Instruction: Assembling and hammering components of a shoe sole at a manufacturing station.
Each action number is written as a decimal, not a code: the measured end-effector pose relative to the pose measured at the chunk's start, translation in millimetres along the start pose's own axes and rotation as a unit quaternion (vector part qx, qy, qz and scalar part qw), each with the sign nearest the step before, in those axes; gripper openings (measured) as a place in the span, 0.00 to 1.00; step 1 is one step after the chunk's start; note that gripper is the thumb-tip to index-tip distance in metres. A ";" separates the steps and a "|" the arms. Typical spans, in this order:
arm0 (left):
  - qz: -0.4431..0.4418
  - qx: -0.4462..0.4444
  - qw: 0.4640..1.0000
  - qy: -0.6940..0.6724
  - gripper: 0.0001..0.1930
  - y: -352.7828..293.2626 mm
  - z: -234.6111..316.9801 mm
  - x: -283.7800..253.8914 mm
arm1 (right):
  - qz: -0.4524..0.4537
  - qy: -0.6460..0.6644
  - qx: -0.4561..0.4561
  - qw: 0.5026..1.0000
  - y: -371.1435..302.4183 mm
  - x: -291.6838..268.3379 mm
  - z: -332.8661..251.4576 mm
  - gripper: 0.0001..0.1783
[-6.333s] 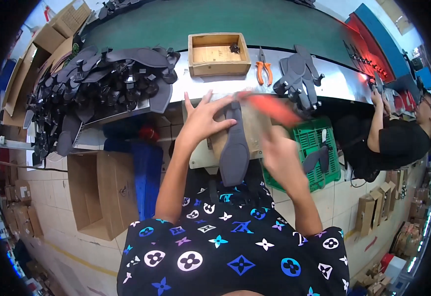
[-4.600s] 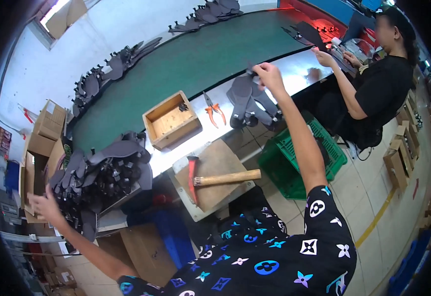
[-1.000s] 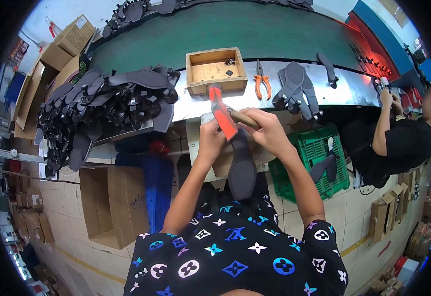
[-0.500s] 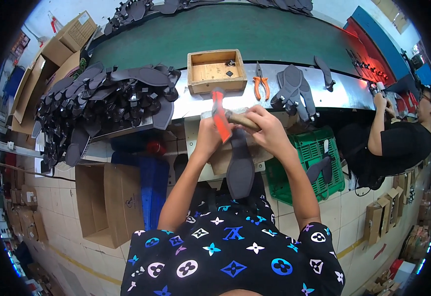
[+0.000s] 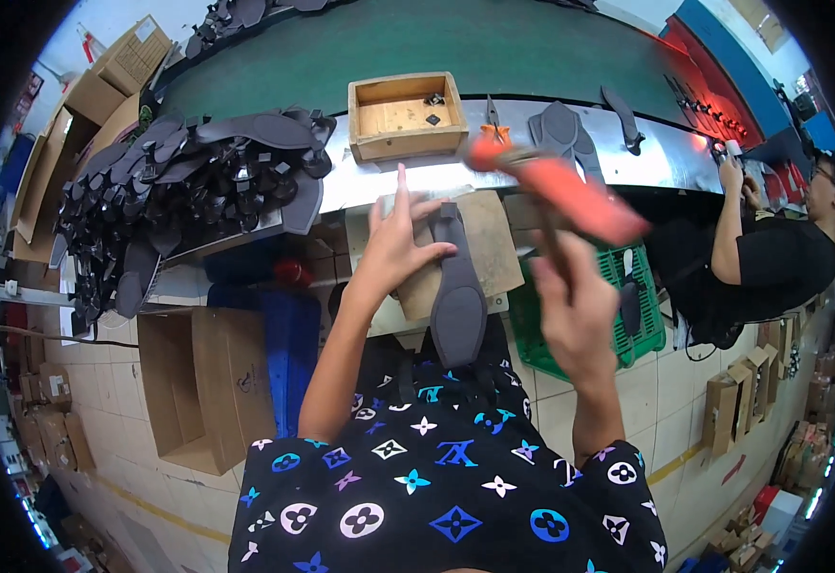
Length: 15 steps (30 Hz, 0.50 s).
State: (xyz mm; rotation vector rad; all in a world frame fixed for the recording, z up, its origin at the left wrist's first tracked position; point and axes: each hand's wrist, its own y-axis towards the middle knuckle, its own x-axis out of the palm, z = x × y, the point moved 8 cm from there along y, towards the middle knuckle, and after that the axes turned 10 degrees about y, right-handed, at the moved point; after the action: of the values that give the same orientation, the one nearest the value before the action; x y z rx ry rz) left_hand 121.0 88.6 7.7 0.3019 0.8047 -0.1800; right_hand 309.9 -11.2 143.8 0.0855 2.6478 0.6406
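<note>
A dark grey shoe sole (image 5: 458, 320) lies lengthwise over a wooden block (image 5: 492, 239), its wide end toward my lap. Beside its far, narrow end, my left hand (image 5: 391, 244) is open, fingers spread, with the thumb tip at the sole's edge. My right hand (image 5: 578, 315) is wrapped round the handle of a hammer (image 5: 575, 196) with an orange-red head, raised to the right of the block. Motion blurs the hammer and this hand. Beyond the block sits an open wooden box (image 5: 403, 146) with a few small dark parts inside.
Many dark soles with heels (image 5: 217, 181) are heaped at left. Orange-handled pliers (image 5: 496, 132) and more soles (image 5: 560, 129) lie on the metal edge before a green belt (image 5: 408, 48). Below are a green crate (image 5: 541, 349) and a cardboard box (image 5: 217, 392). A person (image 5: 771, 248) works at right.
My right hand and the hammer have swung up and right, away from the sole. My left hand has opened, fingers spreading beside the sole's narrow end. The view has shifted slightly.
</note>
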 end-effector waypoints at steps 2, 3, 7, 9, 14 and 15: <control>-0.009 0.008 0.996 0.088 0.68 -5.5 1.3 0.3 | 0.017 0.137 -0.041 0.990 -17.0 -20.4 -18.5 0.16; -0.011 0.013 0.996 0.087 0.68 -1.3 6.4 1.1 | 0.025 0.245 -0.068 0.967 -26.0 -26.7 -14.2 0.15; -0.031 -0.032 0.993 0.109 0.67 -1.7 5.0 5.2 | -0.166 -0.078 0.017 0.983 -0.6 36.0 42.5 0.14; -0.038 -0.057 0.990 0.122 0.67 8.8 -6.7 -0.3 | -0.118 -0.037 -0.074 0.990 15.7 7.4 -10.8 0.12; -0.041 0.008 0.988 0.146 0.52 -5.4 4.6 7.7 | -0.166 0.009 0.018 0.986 -9.3 11.1 38.7 0.11; -0.050 0.019 0.981 0.185 0.46 -5.8 3.3 11.9 | -0.253 -0.192 0.030 0.948 -12.5 27.6 74.3 0.12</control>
State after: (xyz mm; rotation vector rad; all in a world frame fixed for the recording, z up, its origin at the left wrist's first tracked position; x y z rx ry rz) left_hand 129.8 81.5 0.0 0.3354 1.1877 -0.2372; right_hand 315.4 13.4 67.7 -0.4017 2.1801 0.3273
